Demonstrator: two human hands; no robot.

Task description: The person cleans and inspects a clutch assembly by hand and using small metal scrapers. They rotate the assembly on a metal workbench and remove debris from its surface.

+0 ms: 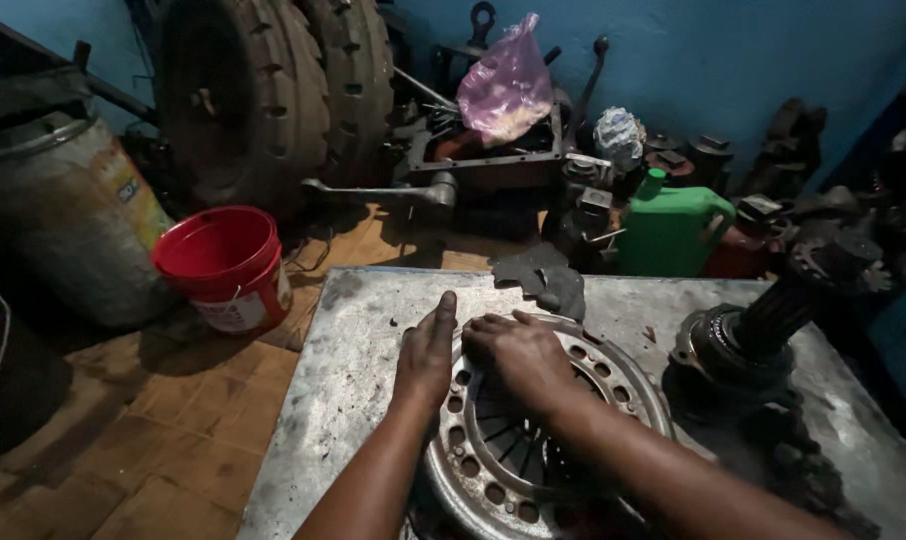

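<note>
Left hand (428, 352): lies flat, fingers together and straight, on the left rim of the clutch cover, pointing to the upper part of the frame; it grips nothing.
Right hand (518, 358): rests palm down on the upper part of the cover, fingers slightly curled and spread over the rim; whether they pinch anything cannot be told.
Clutch cover (533, 440): round, grey metal, ringed with holes, lower centre of the frame; its lower edge runs off the bottom.
Metal table (348, 390): bare sheet to the left of the cover as far as the left edge; more bare sheet above the hands up to the far edge.
Dark rag (545, 278): hangs over the far table edge, just above the hands.
Splined shaft (763, 325): right of the cover, near but apart from it.
Red bucket (228, 265): on the floor, left centre, well clear of the table.
Green jug (671, 228): beyond the far edge, upper right.
</note>
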